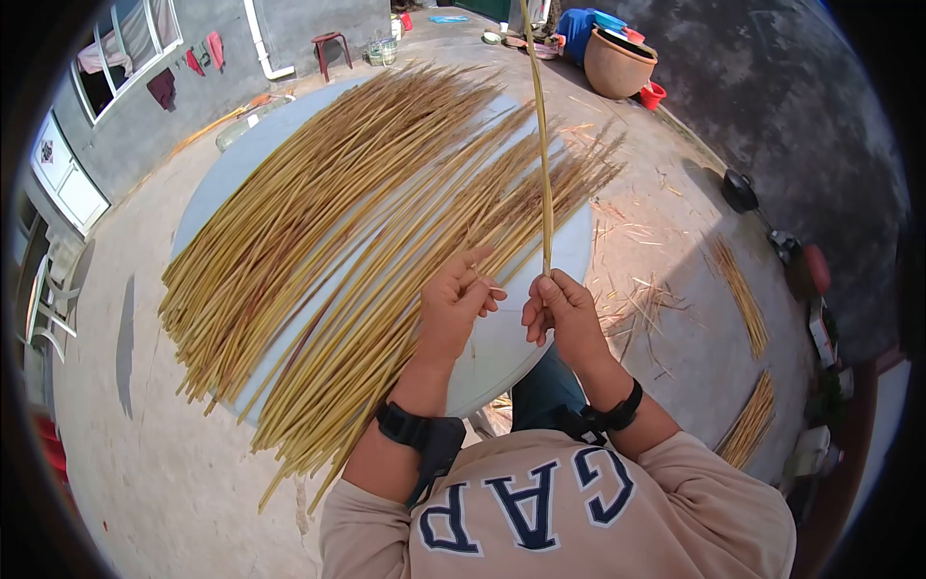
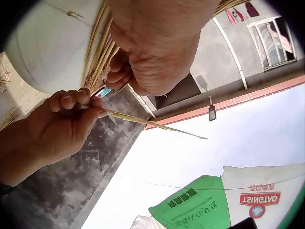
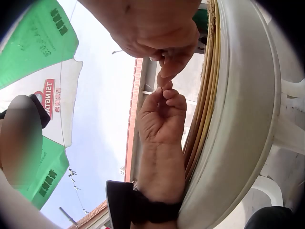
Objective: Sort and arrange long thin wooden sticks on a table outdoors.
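A long pale stalk [image 1: 545, 183] stands nearly upright in the right hand [image 1: 562, 317], pinched near its lower end between thumb and fingers. Just beside it, the left hand [image 1: 455, 301] holds thumb and fingertips together on a thin pale strip, index finger extended. In the left wrist view the stalk [image 2: 157, 125] runs out from the right hand [image 2: 62, 125], with the left hand [image 2: 152, 52] close above. The right wrist view shows the left hand [image 3: 163, 117] with its fingertips bunched, very near the right hand [image 3: 152, 28], whose hold is hidden there.
Many long stalks with feathery heads [image 1: 289, 212] lie across a round pale table [image 1: 521, 328]. Scraps [image 1: 641, 304] and two small bundles [image 1: 741, 299] are on the ground to the right. Farther back stand a clay pot [image 1: 617, 66] and a stool [image 1: 332, 53].
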`<act>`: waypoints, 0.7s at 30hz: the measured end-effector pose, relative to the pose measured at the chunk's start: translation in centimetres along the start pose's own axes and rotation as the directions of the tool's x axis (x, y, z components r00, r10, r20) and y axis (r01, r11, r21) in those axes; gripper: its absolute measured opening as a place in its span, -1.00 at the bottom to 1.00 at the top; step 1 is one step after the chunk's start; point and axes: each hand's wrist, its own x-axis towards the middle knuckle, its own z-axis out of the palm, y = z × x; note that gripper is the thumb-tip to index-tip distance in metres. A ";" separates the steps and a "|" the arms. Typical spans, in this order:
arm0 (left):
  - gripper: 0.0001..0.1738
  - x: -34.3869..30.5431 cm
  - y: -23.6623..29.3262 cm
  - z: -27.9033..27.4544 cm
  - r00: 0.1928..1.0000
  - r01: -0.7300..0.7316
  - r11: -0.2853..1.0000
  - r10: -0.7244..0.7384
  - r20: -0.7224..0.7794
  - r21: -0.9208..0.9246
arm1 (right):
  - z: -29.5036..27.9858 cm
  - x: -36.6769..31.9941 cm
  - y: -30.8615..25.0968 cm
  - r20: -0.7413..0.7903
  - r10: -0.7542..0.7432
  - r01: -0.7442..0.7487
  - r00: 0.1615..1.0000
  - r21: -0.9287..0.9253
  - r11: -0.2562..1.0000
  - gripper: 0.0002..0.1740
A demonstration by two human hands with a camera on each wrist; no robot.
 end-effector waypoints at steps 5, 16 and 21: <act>-0.58 0.4 -0.9 -0.1 0.942 0.116 0.987 -0.145 0.302 0.113 | -1.6 0.1 -1.4 0.093 -0.007 0.010 0.996 -0.029 1.000 -0.70; -0.74 0.5 -0.1 -0.5 0.994 -0.086 0.989 0.078 -0.072 -0.121 | 0.6 -1.1 -0.5 0.252 0.213 -0.096 0.944 -0.410 0.907 -0.78; -0.82 0.4 0.3 -0.1 0.992 -0.068 0.984 0.049 -0.115 -0.165 | 0.7 -0.9 0.5 0.219 -0.063 0.147 0.974 -0.392 0.908 -0.80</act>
